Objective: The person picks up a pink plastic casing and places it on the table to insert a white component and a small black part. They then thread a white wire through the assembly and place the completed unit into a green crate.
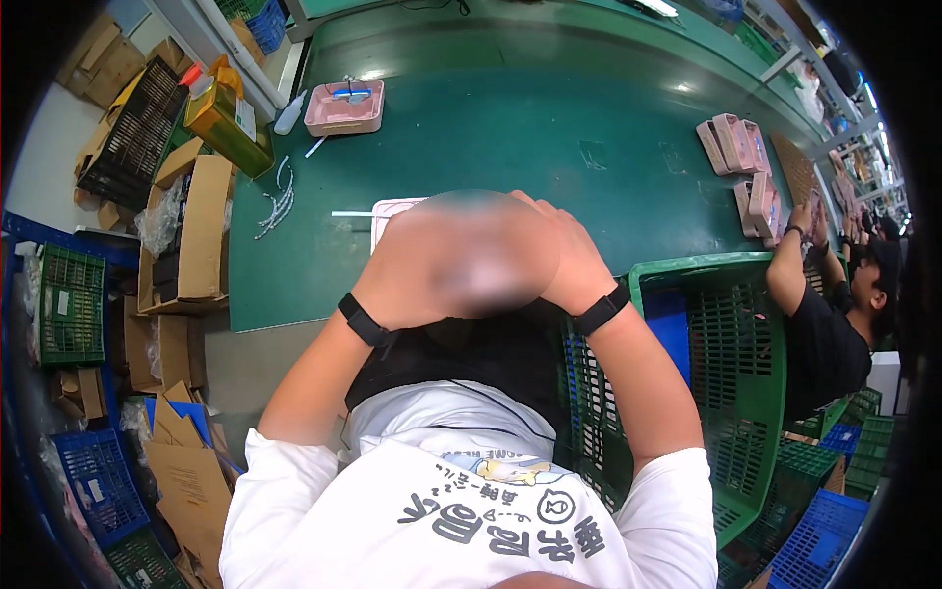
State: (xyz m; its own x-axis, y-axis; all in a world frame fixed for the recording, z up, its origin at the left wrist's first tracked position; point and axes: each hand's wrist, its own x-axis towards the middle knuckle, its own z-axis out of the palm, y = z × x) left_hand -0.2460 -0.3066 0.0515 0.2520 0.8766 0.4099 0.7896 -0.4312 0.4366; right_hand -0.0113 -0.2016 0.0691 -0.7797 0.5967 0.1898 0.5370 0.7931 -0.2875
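Note:
My left hand (394,267) and my right hand (581,247) are together over the near edge of the green table. A round blurred patch covers most of the fingers and whatever lies between them. A few finger backs of the right hand show at its top, bent forward. Beside my left hand, the corner of a pale pink tray-like part (385,208) sticks out. From there a thin white strip (349,214) points left. Whether either hand grips the part is hidden.
A pink housing (371,120) with wires inside stands at the back left, near a small bottle (289,115) and a yellow-green can (231,128). White cable pieces (280,204) lie left. Several pink housings (731,142) are stacked right. A green crate (760,393) adjoins my right arm; a co-worker (819,324) sits beyond.

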